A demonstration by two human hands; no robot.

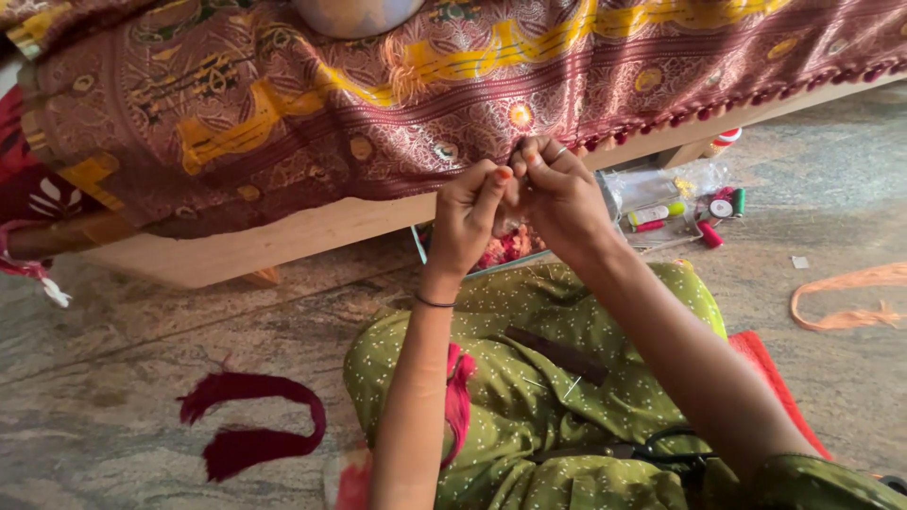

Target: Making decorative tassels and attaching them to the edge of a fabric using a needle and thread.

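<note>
Both hands, left hand (470, 212) and right hand (557, 194), pinch the maroon cloth (283, 104) edge mid-frame (soft, limp, light; best held by its hem)

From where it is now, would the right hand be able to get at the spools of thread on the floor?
Probably yes. The right hand pinches the cloth's edge, and the spools of thread lie just to its right on open floor, nothing between.

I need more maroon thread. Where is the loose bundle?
The maroon thread bundle lies on the stone floor at lower left, beside the person's green-clad knee.
</note>
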